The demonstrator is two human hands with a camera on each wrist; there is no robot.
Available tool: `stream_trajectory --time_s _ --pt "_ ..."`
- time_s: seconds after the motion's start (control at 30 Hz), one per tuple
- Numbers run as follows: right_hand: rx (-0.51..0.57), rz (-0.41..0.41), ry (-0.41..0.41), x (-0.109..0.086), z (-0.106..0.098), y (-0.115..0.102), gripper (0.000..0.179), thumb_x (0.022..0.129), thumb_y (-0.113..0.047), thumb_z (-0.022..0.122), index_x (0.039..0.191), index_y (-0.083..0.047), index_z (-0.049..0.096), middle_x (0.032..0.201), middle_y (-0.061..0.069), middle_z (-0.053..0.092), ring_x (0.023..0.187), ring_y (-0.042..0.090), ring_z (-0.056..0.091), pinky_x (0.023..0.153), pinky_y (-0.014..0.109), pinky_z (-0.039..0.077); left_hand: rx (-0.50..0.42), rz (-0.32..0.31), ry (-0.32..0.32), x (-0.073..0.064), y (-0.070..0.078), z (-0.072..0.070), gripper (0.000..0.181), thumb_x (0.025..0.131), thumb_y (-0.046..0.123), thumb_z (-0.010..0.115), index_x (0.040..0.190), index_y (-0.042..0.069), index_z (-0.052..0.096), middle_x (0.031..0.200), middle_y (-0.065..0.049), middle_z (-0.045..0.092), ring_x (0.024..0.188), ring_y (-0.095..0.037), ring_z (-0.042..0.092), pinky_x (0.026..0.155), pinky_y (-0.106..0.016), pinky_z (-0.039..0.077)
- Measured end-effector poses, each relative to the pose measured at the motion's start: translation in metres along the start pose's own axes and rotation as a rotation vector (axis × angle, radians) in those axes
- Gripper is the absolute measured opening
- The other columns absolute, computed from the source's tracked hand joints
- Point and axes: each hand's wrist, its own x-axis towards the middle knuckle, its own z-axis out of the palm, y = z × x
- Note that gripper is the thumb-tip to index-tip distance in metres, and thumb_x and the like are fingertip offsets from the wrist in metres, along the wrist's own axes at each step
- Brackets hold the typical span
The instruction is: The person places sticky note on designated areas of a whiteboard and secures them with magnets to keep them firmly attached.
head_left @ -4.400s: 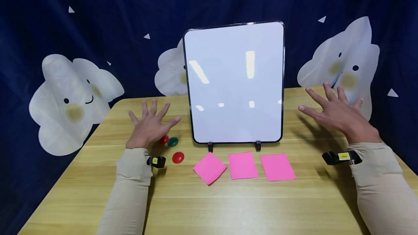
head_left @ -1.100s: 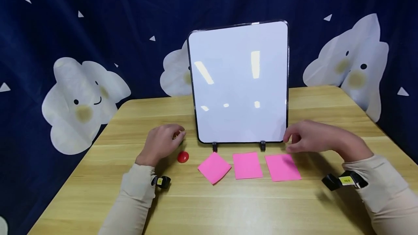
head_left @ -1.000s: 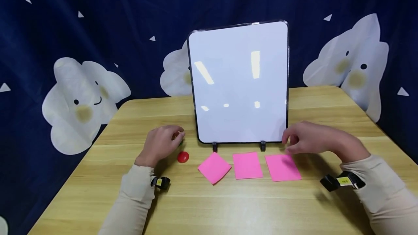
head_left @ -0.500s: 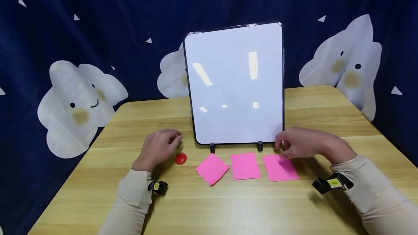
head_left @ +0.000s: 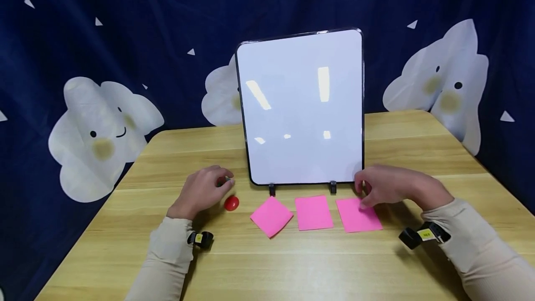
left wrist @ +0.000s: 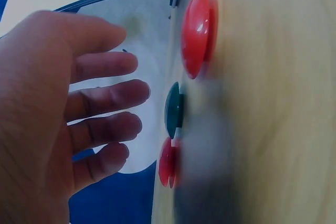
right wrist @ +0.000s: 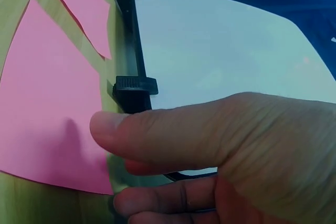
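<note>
My left hand (head_left: 202, 190) hovers with loosely bent fingers by the round magnets, holding none. The near red magnet (head_left: 231, 203) lies right of it. In the left wrist view, a green magnet (left wrist: 172, 110) and a second red magnet (left wrist: 166, 163) sit beyond; in the head view the hand mostly covers these two. My right hand (head_left: 390, 185) is low over the top edge of the right pink sticky note (head_left: 359, 217), thumb and fingers apart. The right wrist view shows the thumb above the note, casting a shadow; contact is unclear. Nothing is held there.
A whiteboard (head_left: 301, 106) stands upright on black feet (head_left: 332, 187) behind the notes. The middle pink note (head_left: 314, 213) and the left, turned pink note (head_left: 271, 217) lie before it on the wooden table (head_left: 292, 268). A dark curtain (head_left: 167, 22) hangs behind.
Both hands came down from a spread pose: the left to the magnets, the right leftward to the right note. Over the last half second the right thumb and fingers part slightly.
</note>
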Motion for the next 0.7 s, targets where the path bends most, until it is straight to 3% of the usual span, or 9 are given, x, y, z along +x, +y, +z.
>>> stream_trajectory --time_s 0.43,0.7 --pt "-0.036 0.024 -0.011 0.001 0.005 0.0 0.026 0.082 -0.026 0.083 0.094 -0.016 0.063 0.082 0.001 0.055 0.069 0.015 0.05 0.06 0.032 0.043 -0.114 -0.023 -0.168 -0.002 -0.006 -0.004 0.02 0.089 0.033 0.075 0.103 0.018 0.076 0.09 0.009 0.066 0.08 -0.013 0.058 0.075 -0.037 0.05" --pt "-0.067 0.033 -0.007 0.004 0.008 -0.001 0.027 0.081 -0.026 0.085 0.092 -0.018 0.062 0.081 0.0 0.055 0.068 0.015 0.051 0.06 0.032 0.043 -0.251 -0.075 -0.237 -0.006 -0.011 -0.009 0.033 0.084 0.037 0.081 0.107 0.015 0.075 0.093 0.004 0.066 0.084 -0.016 0.059 0.075 -0.035 0.05"
